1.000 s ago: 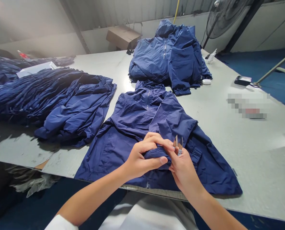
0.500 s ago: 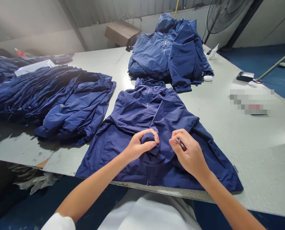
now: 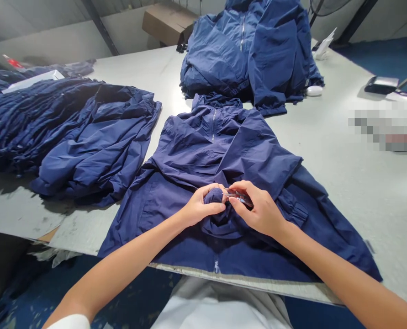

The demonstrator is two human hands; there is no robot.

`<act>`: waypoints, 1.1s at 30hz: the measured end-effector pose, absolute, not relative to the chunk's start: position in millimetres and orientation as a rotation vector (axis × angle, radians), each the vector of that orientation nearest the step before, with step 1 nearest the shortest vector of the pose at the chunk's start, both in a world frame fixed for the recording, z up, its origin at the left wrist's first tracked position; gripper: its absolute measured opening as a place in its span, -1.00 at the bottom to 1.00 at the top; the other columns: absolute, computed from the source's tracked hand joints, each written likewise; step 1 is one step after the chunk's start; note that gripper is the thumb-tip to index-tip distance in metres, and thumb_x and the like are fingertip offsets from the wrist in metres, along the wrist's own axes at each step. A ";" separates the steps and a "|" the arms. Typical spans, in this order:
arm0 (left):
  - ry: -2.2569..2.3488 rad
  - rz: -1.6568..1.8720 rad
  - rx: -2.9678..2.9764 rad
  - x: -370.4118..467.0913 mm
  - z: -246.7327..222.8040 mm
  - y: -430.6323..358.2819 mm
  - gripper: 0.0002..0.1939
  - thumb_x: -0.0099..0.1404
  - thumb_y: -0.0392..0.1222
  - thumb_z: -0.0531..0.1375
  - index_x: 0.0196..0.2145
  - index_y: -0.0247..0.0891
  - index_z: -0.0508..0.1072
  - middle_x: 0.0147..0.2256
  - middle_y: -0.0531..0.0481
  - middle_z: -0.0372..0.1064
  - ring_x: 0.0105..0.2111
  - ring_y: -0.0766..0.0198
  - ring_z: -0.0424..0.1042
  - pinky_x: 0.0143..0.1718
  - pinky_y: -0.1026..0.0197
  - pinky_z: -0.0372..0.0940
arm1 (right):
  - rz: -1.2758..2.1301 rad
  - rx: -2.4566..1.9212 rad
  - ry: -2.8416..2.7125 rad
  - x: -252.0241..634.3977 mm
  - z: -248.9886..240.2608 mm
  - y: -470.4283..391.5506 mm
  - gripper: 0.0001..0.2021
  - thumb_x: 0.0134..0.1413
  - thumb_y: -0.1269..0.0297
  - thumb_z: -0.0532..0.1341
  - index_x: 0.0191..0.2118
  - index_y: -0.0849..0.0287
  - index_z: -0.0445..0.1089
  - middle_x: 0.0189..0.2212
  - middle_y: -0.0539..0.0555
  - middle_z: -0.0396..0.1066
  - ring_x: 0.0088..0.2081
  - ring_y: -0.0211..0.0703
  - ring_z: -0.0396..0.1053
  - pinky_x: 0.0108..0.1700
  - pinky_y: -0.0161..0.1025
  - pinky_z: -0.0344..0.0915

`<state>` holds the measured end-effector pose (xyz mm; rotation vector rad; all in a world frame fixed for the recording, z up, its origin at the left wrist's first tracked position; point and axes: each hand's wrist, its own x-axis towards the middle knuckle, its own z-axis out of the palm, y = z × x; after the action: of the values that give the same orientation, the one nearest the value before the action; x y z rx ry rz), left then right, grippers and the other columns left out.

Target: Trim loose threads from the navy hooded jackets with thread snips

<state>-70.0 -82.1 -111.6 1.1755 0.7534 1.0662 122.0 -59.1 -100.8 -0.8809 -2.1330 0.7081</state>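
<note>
A navy zip jacket (image 3: 192,151) lies spread in front of me, its hood away from me and its hem along the table's near edge. My left hand (image 3: 205,205) is closed round a bunched sleeve cuff (image 3: 213,196), lifted a little over the jacket front. In my right hand (image 3: 258,208) are small metal thread snips (image 3: 240,197). Their tips point left and meet the cuff beside my left fingertips. Whether the blades touch a thread is too small to tell. The other sleeve's elastic cuff (image 3: 296,212) rests on the jacket's right side.
On the left of the table (image 3: 330,155) lies a long heap of navy garments (image 3: 76,132) with a white box (image 3: 34,81) on it. More folded jackets (image 3: 217,55) are stacked at the back. A white mouse-shaped object (image 3: 314,91) and a dark device (image 3: 381,85) sit to the right.
My right hand has moved left to the cuff, bringing the snips up against it. The left hand keeps its grip. The view has tilted down, showing the hem and zip end more.
</note>
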 end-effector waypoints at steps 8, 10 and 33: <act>0.817 0.975 1.326 -68.2 -111.4 -84.4 -0.72 0.14 -0.08 0.34 -0.43 -0.30 0.36 -0.42 0.04 0.27 -0.42 0.36 0.23 -0.36 0.30 0.19 | 0.647 -0.827 -2.167 124.0 -103.9 -67.5 -0.84 0.25 0.21 0.16 -0.10 0.10 0.32 -0.29 0.07 0.51 -0.41 -0.23 0.43 -0.35 -0.29 0.35; 0.810 0.967 1.354 -68.4 -111.4 -84.8 -0.76 0.15 -0.13 0.33 -0.43 -0.30 0.35 -0.43 0.05 0.25 -0.43 0.36 0.22 -0.36 0.29 0.19 | 0.645 -0.793 -2.173 123.6 -104.9 -68.4 -0.85 0.26 0.22 0.17 -0.09 0.10 0.32 -0.28 0.06 0.50 -0.41 -0.24 0.42 -0.35 -0.30 0.33; 0.772 0.930 1.436 -72.0 -109.0 -86.3 -0.87 0.16 -0.25 0.27 -0.37 -0.31 0.38 -0.40 0.07 0.24 -0.41 0.37 0.20 -0.34 0.31 0.15 | 0.682 -0.619 -2.127 125.7 -106.0 -63.7 -0.86 0.25 0.27 0.22 -0.11 0.12 0.44 -0.36 0.04 0.47 -0.40 -0.26 0.38 -0.33 -0.31 0.29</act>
<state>-72.0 -86.3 -109.0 1.4359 0.7721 0.9298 125.7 -63.7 -106.0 -0.6186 -2.1270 0.6822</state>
